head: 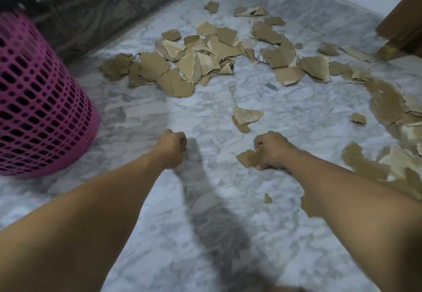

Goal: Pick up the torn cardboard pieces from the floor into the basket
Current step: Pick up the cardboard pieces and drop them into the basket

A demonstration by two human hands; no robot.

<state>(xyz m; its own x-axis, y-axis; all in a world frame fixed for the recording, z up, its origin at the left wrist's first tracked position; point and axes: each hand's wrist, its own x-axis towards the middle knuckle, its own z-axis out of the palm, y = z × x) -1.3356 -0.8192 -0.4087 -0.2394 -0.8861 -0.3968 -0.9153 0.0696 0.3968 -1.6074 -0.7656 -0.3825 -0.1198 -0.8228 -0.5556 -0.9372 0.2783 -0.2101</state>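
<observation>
Several torn brown cardboard pieces lie scattered across the marble floor, mostly in a heap ahead and along the right side. A pink perforated plastic basket stands tilted at the left. My right hand grips a small cardboard piece low over the floor. My left hand hovers above the floor with its fingers curled; a sliver of brown shows at the fingers, and I cannot tell whether it holds anything. A pale torn piece lies just beyond my right hand.
A dark patterned rug or blanket runs along the far left behind the basket. A wooden furniture corner stands at the upper right. A white wall bounds the floor at the back. Tiny scraps lie near my right forearm.
</observation>
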